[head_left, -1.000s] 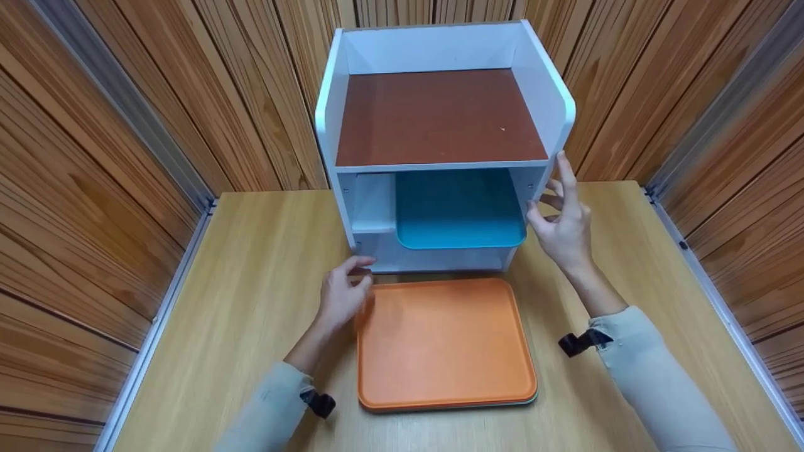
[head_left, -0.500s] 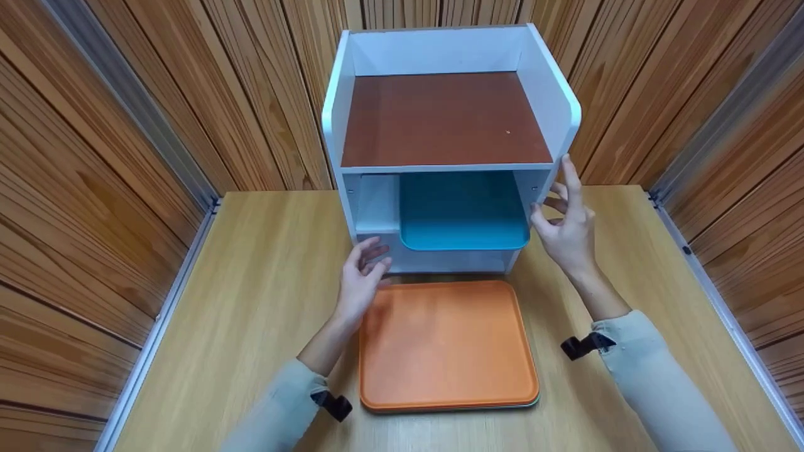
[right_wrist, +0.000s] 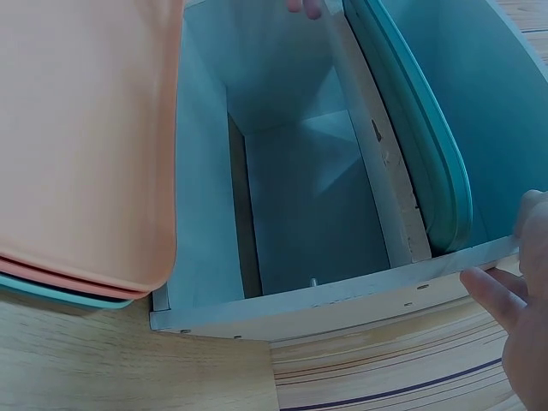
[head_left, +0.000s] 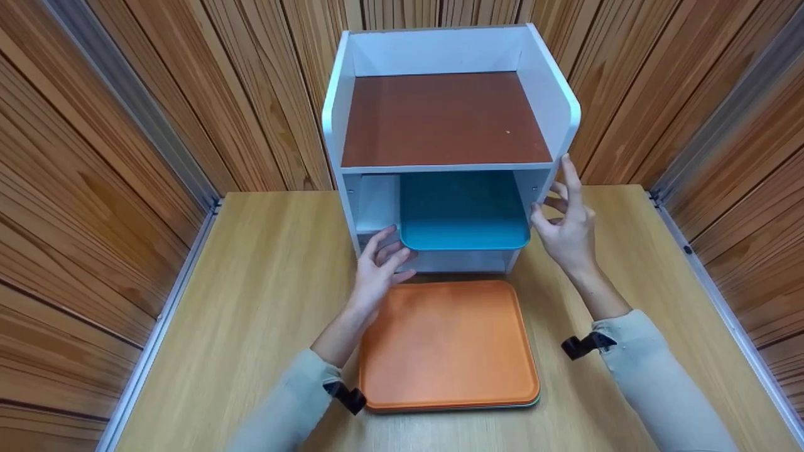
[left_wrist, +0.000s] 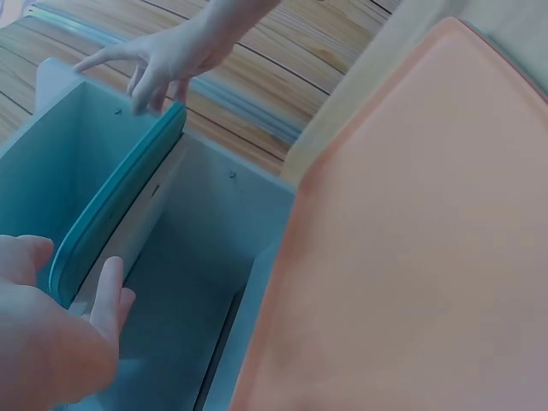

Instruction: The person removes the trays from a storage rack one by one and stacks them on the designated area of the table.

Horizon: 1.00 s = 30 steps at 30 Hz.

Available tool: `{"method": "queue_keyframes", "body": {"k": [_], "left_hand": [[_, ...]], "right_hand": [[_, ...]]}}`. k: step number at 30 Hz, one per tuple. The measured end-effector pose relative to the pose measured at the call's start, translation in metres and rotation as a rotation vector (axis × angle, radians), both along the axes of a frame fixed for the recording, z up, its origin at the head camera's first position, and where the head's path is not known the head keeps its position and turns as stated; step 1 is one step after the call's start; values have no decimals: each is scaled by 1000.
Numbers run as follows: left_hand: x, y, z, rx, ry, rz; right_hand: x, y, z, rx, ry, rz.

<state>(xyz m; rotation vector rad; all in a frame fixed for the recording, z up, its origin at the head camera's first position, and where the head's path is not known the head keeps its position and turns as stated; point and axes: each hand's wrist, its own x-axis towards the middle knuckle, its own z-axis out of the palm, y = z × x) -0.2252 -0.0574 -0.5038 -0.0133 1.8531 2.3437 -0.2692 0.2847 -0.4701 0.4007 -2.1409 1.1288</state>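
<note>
A blue-green tray (head_left: 465,216) lies on the middle shelf of a small white cabinet, its front edge jutting slightly past the shelf board (left_wrist: 163,193). My left hand (head_left: 375,273) is at the tray's left front corner, fingers loosely bent. In the left wrist view its thumb is near the tray rim and a finger points up before the board. My right hand (head_left: 568,232) touches the cabinet's right side panel (head_left: 562,119), index finger extended along the outside and thumb by the front edge. An orange tray (head_left: 449,345) tops a stack in front of the cabinet.
Under the orange tray, the rims of another orange tray and a green tray (right_wrist: 64,293) show. The cabinet has a brown top shelf (head_left: 440,119) and a low bottom compartment (right_wrist: 312,205). Wood-grain walls (head_left: 113,157) enclose the table (head_left: 264,263) at the back and sides.
My left hand has moved right and up, from the cabinet's lower left corner to the blue-green tray's left front corner. My right hand stays at the side panel.
</note>
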Motion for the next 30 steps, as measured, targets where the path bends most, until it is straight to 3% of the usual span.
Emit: {"method": "queue_keyframes", "body": {"k": [13, 21, 30], "left_hand": [[-5, 14, 1, 38, 11, 28], [-9, 18, 2, 43, -26, 74], [-6, 16, 2, 44, -24, 82]], "right_hand": [[-1, 2, 1, 13, 19, 15], [-2, 1, 1, 20, 18, 25], [-1, 0, 2, 10, 20, 20]]}}
